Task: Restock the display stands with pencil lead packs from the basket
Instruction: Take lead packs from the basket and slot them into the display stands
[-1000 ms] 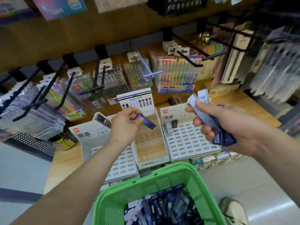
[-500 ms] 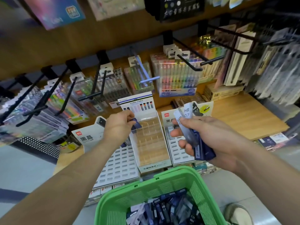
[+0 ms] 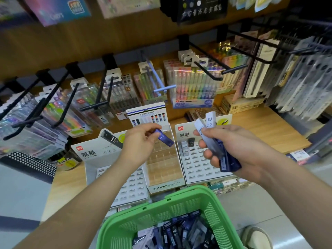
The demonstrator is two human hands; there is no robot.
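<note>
Pen packs (image 3: 194,87) on hooks (image 3: 102,83) overhang the display stands (image 3: 197,169).

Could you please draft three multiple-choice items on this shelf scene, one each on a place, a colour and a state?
1. Where is the blue pack that the left hand pinches?
A. Above the clear middle stand
B. Inside the basket
C. In the right hand

2. What colour is the basket?
A. Red
B. Green
C. Black

3. What is the right hand doing?
A. Lying open and empty
B. Gripping several packs
C. Resting on the basket's rim

Answers:
1 A: the blue pack is held in the air over the stand's clear compartments.
2 B: its mesh walls and rim are green.
3 B: its fingers curl round a bundle of white and blue packs.
</note>
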